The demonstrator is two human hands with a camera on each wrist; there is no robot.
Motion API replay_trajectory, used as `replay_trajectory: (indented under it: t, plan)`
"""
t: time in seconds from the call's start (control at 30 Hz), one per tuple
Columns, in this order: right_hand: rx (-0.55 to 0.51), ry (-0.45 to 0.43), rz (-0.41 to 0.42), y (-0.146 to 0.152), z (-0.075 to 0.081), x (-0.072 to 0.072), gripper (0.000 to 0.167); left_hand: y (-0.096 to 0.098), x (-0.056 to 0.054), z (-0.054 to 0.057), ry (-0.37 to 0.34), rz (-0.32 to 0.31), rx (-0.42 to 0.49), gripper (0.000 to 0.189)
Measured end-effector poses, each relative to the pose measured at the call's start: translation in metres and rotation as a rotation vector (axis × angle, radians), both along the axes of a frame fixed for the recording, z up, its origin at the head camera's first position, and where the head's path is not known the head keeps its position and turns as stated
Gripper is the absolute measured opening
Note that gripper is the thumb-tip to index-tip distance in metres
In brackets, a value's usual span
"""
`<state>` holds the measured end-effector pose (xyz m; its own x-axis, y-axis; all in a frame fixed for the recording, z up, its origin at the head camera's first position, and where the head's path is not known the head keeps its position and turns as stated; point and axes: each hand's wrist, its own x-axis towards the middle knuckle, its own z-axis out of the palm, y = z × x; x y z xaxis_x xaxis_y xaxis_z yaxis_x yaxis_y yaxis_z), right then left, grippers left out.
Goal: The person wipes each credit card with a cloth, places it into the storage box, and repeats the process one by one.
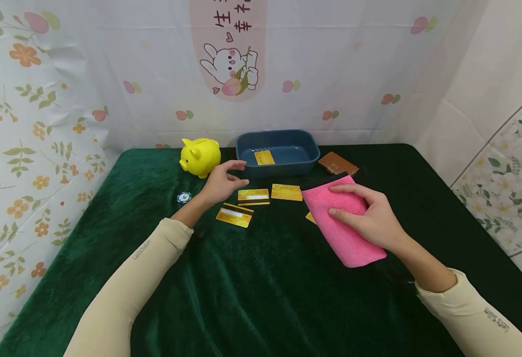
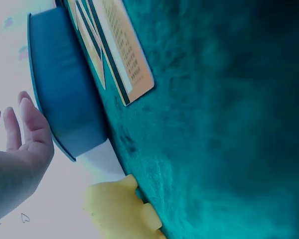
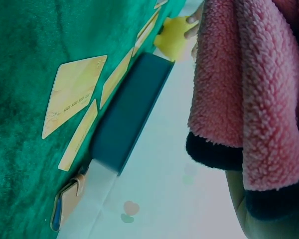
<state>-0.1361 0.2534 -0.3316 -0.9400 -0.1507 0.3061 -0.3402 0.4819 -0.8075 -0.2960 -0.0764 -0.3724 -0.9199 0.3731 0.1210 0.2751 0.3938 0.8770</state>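
Note:
My right hand (image 1: 372,218) grips a folded pink fleecy towel (image 1: 339,228) with dark edging, thumb and fingers on its face. Held up, the towel (image 3: 219,89) fills the right side of the right wrist view. My left hand (image 1: 223,183) holds nothing, its fingers loosely bent near the front left corner of a blue plastic bin (image 1: 276,171). One gold card (image 1: 264,157) lies in the bin. In front of it, gold cards lie on the cloth, two of them (image 1: 253,193) (image 1: 234,216) with stripes up. The towel partly covers another card (image 1: 310,217).
A yellow piggy bank (image 1: 200,156) stands left of the bin, with a blue-and-white poker chip (image 1: 183,197) in front of it. To the bin's right lies a brown wallet (image 1: 338,163). Dark green velvet (image 1: 243,287) covers the table; printed curtains (image 1: 154,59) hang behind.

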Motion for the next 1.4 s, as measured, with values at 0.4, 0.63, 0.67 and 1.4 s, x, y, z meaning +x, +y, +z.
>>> replay_trajectory:
  t: [0.4, 0.63, 0.67, 1.4]
  plan:
    - [0.006, -0.016, -0.007, 0.002, 0.001, 0.003, 0.039, -0.024, 0.026, 0.001, -0.031, -0.155, -0.106, 0.045]
    - [0.009, -0.023, 0.000, 0.003, 0.001, 0.003, 0.040, -0.045, 0.025, -0.007, -0.059, -0.217, -0.191, 0.048]
    - [0.011, -0.022, 0.000, 0.003, 0.001, 0.003, 0.040, -0.048, 0.025, -0.008, -0.058, -0.225, -0.198, 0.048]
    - [0.014, -0.025, 0.019, -0.001, 0.002, 0.001, 0.040, -0.070, 0.012, -0.015, -0.113, -0.314, -0.378, 0.055]
